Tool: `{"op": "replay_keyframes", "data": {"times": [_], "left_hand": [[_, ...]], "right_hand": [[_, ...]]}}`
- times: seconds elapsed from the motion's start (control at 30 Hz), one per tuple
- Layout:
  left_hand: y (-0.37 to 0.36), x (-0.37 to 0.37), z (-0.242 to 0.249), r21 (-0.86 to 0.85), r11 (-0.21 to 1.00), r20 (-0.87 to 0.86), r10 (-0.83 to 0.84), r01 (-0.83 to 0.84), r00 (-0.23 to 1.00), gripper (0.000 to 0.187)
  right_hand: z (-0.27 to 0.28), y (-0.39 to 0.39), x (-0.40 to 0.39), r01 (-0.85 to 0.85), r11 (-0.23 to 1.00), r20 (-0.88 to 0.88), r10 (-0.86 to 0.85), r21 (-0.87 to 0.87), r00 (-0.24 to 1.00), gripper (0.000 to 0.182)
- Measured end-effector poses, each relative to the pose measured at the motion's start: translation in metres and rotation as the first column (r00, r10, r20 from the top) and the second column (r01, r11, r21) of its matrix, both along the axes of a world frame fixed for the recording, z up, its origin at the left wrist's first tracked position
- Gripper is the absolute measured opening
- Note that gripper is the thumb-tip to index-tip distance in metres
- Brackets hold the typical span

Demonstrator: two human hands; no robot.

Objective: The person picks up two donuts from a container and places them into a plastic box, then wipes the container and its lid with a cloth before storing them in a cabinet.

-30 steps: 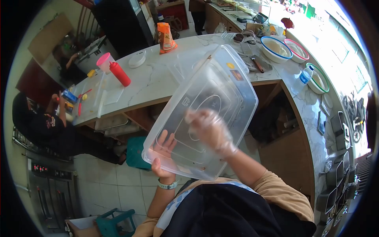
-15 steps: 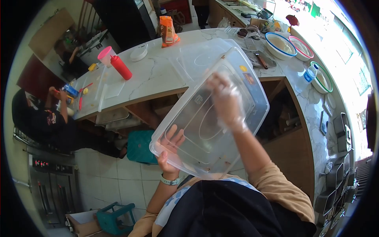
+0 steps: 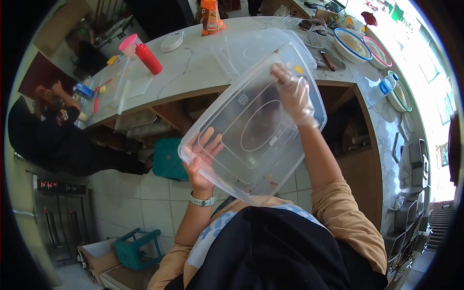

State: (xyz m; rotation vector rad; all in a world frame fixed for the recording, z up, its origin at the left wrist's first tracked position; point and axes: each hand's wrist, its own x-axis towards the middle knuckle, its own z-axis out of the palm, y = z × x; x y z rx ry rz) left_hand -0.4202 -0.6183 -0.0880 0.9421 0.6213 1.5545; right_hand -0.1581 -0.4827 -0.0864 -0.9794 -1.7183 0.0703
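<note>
So the main thing here is a big clear plastic tub (image 3: 241,140), held up at a tilt, to the right of the red squeeze bottle (image 3: 149,59) and nearer the person than it. Left hand (image 3: 200,169) has it gripped by the lower-left corner: thumb on the near side of the rim, fingers spread behind and showing through the plastic. Right hand (image 3: 294,94) is in a thin clear glove, fingers half curled in front of the tub's inner face, up near the yellow sticker (image 3: 298,69). Can't tell if it's pressing on the plastic or has anything pinched in there. For handling, I'd guess it's light for its size and fairly stiff, with a bit of flex in the broad base. Smooth plastic, so probably slidey, especially under that glove. Not super fragile I'd think, but a corner could crack if dropped. Best hold imo is the thick rim, ideally two opposite sides, cause one corner lets it twist. Another clear plastic piece (image 3: 241,48) lies on the surface (image 3: 191,55), right of the bottle too.
</note>
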Motion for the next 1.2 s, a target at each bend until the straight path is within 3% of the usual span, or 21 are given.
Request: {"op": "replay_keyframes", "data": {"times": [0.03, 0.1, 0.13, 0.17, 0.2, 0.27, 0.3, 0.37, 0.4, 0.43, 0.47, 0.5, 0.57, 0.63, 0.7, 0.73, 0.77, 0.97, 1.03, 1.1, 1.2], "left_hand": [[-0.003, 0.002, -0.005, -0.008, 1.0, 0.008, -0.001, 0.001, 1.0, 0.077], [0.0, 0.01, -0.009, 0.018, 1.0, -0.059, 0.021, -0.02, 0.998, 0.077], [0.001, 0.014, -0.007, 0.05, 0.999, -0.068, 0.024, -0.021, 0.997, 0.076], [0.004, 0.014, -0.01, 0.053, 0.998, -0.063, 0.019, -0.016, 0.998, 0.076], [0.007, 0.011, -0.018, 0.021, 0.999, -0.039, 0.029, -0.028, 0.999, 0.076], [0.005, 0.013, -0.011, -0.041, 0.998, 0.024, 0.045, -0.044, 0.999, 0.076], [0.005, 0.01, -0.011, -0.033, 0.999, 0.016, 0.041, -0.04, 0.999, 0.076], [-0.001, 0.002, -0.012, -0.042, 0.998, 0.039, 0.042, -0.04, 0.998, 0.075], [-0.005, 0.001, -0.01, -0.053, 0.998, 0.032, 0.042, -0.04, 0.999, 0.075], [-0.008, 0.0, -0.007, -0.033, 0.999, 0.011, 0.041, -0.04, 0.999, 0.076], [-0.009, 0.0, -0.004, -0.014, 0.999, -0.008, 0.039, -0.039, 0.999, 0.076], [-0.007, 0.001, -0.002, 0.011, 0.999, -0.022, 0.038, -0.038, 0.999, 0.077], [-0.003, 0.004, -0.005, 0.03, 0.999, -0.041, 0.021, -0.02, 0.999, 0.077], [0.007, 0.013, -0.003, 0.118, 0.993, -0.036, 0.035, -0.031, 0.999, 0.076], [0.014, 0.017, 0.001, 0.09, 0.994, -0.047, 0.068, -0.063, 0.997, 0.075], [0.021, 0.014, 0.0, 0.056, 0.996, 0.001, 0.072, -0.072, 0.997, 0.073], [0.022, 0.011, 0.0, 0.027, 0.997, 0.047, 0.077, -0.079, 0.996, 0.071], [0.014, 0.0, 0.002, -0.138, 0.975, 0.048, 0.182, -0.174, 0.982, 0.072], [0.017, -0.002, 0.001, -0.009, 0.964, -0.064, 0.263, -0.264, 0.963, 0.073], [0.02, -0.005, 0.004, -0.005, 0.957, -0.048, 0.288, -0.289, 0.956, 0.073], [0.02, -0.008, 0.01, -0.037, 0.939, -0.019, 0.34, -0.341, 0.94, 0.071]], "right_hand": [[0.007, 0.003, 0.011, 0.214, 0.976, 0.121, -0.207, -0.047, 0.971, 0.028], [0.008, -0.013, -0.017, 0.338, 0.94, 0.218, -0.32, -0.048, 0.922, 0.026], [0.015, -0.036, -0.044, 0.329, 0.944, 0.317, -0.316, 0.011, 0.894, 0.031], [0.028, -0.066, -0.069, 0.215, 0.976, 0.464, -0.179, -0.025, 0.868, 0.033], [0.022, -0.094, -0.096, 0.203, 0.966, 0.692, -0.254, 0.157, 0.676, 0.033], [-0.097, -0.096, -0.166, 0.077, 0.864, 0.708, -0.455, 0.497, 0.539, 0.032], [-0.078, -0.094, -0.155, 0.084, 0.86, 0.701, -0.462, 0.503, 0.543, 0.032], [-0.013, -0.093, -0.099, -0.162, 0.985, 0.516, 0.108, 0.061, 0.85, 0.035], [-0.005, -0.074, -0.075, 0.01, 0.988, 0.471, -0.081, 0.151, 0.878, 0.03], [0.009, -0.058, -0.049, 0.116, 0.991, 0.462, -0.136, 0.071, 0.876, 0.029], [-0.001, -0.038, -0.027, -0.084, 0.976, -0.19, 0.046, -0.199, 0.981, 0.027], [0.011, -0.025, -0.009, 0.301, 0.941, 0.072, -0.293, -0.156, 0.953, 0.027], [0.004, -0.016, -0.003, 0.344, 0.934, 0.035, -0.342, -0.1, 0.939, 0.024], [0.019, -0.035, -0.035, 0.352, 0.934, 0.135, -0.356, 0.055, 0.925, 0.028], [0.034, -0.086, -0.084, 0.147, 0.981, 0.46, -0.191, 0.129, 0.867, 0.03], [0.033, -0.1, -0.103, -0.092, 0.996, 0.413, 0.089, -0.013, 0.906, 0.03], [0.03, -0.112, -0.115, -0.333, 0.934, 0.323, 0.358, -0.132, 0.876, 0.03], [-0.001, -0.14, -0.106, -0.434, 0.835, 0.286, 0.531, -0.339, 0.797, 0.028], [-0.003, -0.141, -0.101, -0.425, 0.803, 0.3, 0.563, -0.417, 0.77, 0.026], [-0.012, -0.148, -0.099, -0.309, 0.712, 0.223, 0.547, -0.631, 0.807, 0.021], [-0.014, -0.151, -0.101, -0.184, 0.704, 0.326, 0.523, -0.686, 0.788, 0.016]]}}
